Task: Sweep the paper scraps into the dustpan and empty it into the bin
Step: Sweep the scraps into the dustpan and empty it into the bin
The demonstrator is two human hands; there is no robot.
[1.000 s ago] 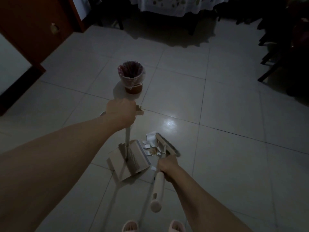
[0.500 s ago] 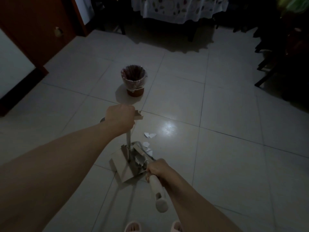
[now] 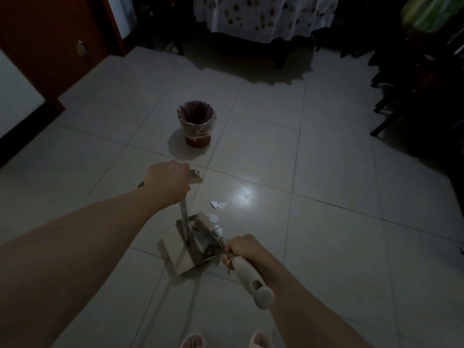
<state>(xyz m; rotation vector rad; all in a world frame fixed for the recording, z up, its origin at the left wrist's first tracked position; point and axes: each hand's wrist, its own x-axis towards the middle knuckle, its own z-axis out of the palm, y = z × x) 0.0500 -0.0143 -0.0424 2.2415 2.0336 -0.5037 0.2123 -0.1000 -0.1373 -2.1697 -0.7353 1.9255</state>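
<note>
On the dim tiled floor (image 3: 326, 172), the left hand (image 3: 167, 180) grips the dustpan (image 3: 180, 249) pole, the right hand (image 3: 242, 251) grips the brush (image 3: 251, 280), and paper scraps (image 3: 219, 205) farther out might get missed, well short of the bin (image 3: 196, 126).

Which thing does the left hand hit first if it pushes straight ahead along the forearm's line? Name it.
Probably the lined bin. The left hand, closed on the dustpan handle, points up the frame toward it over bare tile. Depth is unclear from one view, so it could pass above the rim.
</note>
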